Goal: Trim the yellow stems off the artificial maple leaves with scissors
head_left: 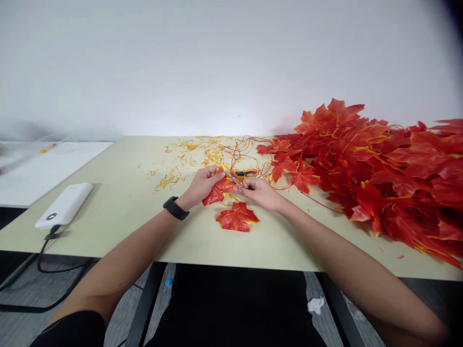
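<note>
My left hand (203,186) pinches a red artificial maple leaf (219,190) with yellow edges, which hangs below the fingers. Closed beside it, my right hand (261,193) grips what look like small metal scissors (237,182), their blades pointing toward the leaf and the left fingertips. Exactly where the blades meet the leaf is too small to tell. A second red leaf (238,217) lies flat on the table just in front of both hands. Behind the right hand lies a black and orange tool handle (247,172), among thin reddish strings (237,149).
A large heap of red leaves (365,168) covers the table's right side. Yellow and orange clippings (170,180) are scattered behind my left hand. A white power bank (67,205) with a black cable sits at the left on the pale tabletop (119,217). A white wall stands behind.
</note>
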The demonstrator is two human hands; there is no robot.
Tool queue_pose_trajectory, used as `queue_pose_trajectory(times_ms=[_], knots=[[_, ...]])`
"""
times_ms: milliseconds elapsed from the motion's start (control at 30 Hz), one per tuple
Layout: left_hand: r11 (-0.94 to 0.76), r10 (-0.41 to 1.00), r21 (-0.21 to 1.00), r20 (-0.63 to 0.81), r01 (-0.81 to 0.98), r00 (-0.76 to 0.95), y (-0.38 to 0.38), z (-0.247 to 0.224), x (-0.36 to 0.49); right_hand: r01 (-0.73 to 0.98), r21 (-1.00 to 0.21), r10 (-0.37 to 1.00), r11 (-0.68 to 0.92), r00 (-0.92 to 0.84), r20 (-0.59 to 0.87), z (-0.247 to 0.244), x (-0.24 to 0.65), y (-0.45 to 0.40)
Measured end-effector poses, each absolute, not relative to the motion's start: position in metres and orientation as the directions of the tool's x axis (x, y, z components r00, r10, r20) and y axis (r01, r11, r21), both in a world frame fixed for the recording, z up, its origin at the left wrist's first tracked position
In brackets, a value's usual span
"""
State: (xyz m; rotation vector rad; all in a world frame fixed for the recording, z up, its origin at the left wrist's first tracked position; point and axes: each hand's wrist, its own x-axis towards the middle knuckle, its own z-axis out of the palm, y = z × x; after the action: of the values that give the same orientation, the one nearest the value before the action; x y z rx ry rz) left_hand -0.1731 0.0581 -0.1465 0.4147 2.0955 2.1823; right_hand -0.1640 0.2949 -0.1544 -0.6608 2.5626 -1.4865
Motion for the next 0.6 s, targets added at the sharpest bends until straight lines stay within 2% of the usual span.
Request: queue_pose_trajectory(times_ms=[600], knots=[[-0.085, 0.232, 0.985, 0.169, 0.153, -0.958, 0.0582, -0.1446, -0.1734, -0.284, -0.877, -0.399, 0.388, -0.909, 0.117, -0.1593, -0.1628, 0.2871]])
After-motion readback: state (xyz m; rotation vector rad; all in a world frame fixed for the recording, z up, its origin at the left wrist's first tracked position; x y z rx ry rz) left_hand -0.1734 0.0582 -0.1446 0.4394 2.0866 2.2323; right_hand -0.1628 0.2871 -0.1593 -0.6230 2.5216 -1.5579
